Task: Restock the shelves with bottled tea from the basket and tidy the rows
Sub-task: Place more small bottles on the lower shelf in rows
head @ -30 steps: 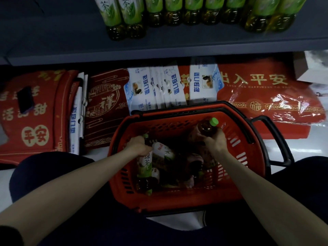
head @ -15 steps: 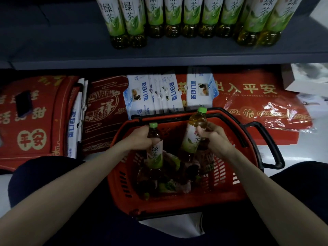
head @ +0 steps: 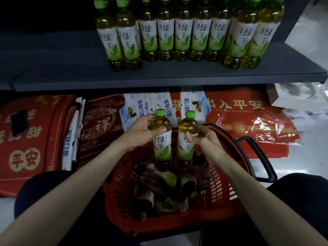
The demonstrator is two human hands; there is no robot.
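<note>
Shelf: 1, with free space left of the row.
Basket: 1, red, below the shelf. Loose bottles lie inside, approx. 3+, too dark to count exactly.
Shelf row: 9 bottles in front, more behind, partly hidden. Risk: a careless push topples them.
Left bottle, right bottle: 2 in total, upright over the basket, close together.
Left hand: grip wrapped round the shoulder of the left bottle.
Right hand: grip on the right bottle is a thumb-and-finger pinch only, so it may slip.

The person has bare forearms and wears dark navy trousers over both knees.
</note>
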